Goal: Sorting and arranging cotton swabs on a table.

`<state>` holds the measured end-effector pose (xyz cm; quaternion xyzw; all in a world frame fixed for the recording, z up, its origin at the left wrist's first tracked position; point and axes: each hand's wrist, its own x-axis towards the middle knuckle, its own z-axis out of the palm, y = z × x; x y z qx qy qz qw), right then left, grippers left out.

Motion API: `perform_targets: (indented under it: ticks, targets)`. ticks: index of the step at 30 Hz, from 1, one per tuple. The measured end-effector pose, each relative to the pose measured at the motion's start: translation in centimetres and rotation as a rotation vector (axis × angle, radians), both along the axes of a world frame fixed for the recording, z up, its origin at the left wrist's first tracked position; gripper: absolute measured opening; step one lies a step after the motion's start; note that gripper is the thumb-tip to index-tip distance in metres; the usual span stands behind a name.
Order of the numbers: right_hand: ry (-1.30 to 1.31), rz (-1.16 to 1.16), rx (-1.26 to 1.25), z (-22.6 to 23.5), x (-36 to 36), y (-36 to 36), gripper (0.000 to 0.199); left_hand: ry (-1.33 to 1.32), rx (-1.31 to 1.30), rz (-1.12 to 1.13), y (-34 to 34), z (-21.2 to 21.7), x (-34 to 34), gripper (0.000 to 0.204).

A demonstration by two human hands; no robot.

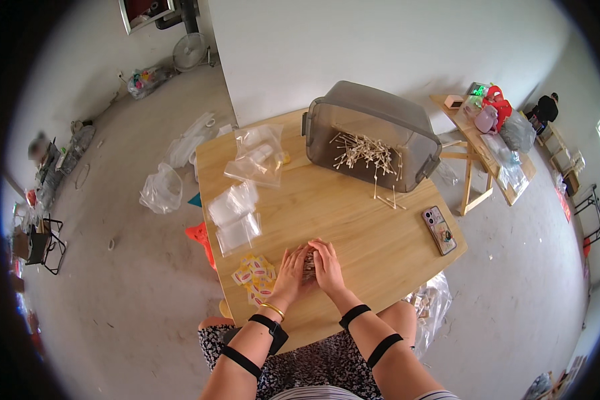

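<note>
My left hand (291, 272) and my right hand (326, 265) are cupped together at the near part of the wooden table (353, 233), fingertips meeting. Between the palms they press a bundle of cotton swabs (309, 265), mostly covered by my fingers. Just left of my left hand lies a pile of small yellow-and-white printed labels (255, 272). Beyond the labels are stacked clear plastic bags (237, 217). A grey translucent bin (380, 113) rests on its side at the far edge, its mouth facing me, with many loose cotton swabs (367, 153) inside. A few swabs have spilled out in front.
A phone (439, 230) in a patterned case lies near the table's right edge. More clear bags (257, 155) cover the far left corner. To the right stands a smaller wooden table (490, 157) with bags and red items. Plastic bags (161, 189) lie on the floor at left.
</note>
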<state>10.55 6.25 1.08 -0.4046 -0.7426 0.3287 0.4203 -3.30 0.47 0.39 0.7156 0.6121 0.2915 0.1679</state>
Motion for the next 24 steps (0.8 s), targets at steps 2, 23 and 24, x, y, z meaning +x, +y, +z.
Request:
perform_targets:
  ticks: [2,23,24]
  targets:
    - [0.020,-0.010,-0.046,0.2,0.6,0.1,0.029,-0.031,-0.011,0.014,-0.2,0.1,-0.3,0.092]
    - [-0.557,-0.377,0.121,-2.0,6.8,-2.1,0.049,0.433,0.010,0.009,0.7,1.8,2.2,0.109]
    - [-0.553,-0.379,0.117,-1.5,6.4,-2.3,0.049,0.445,-0.024,0.058,1.0,1.6,2.2,0.112]
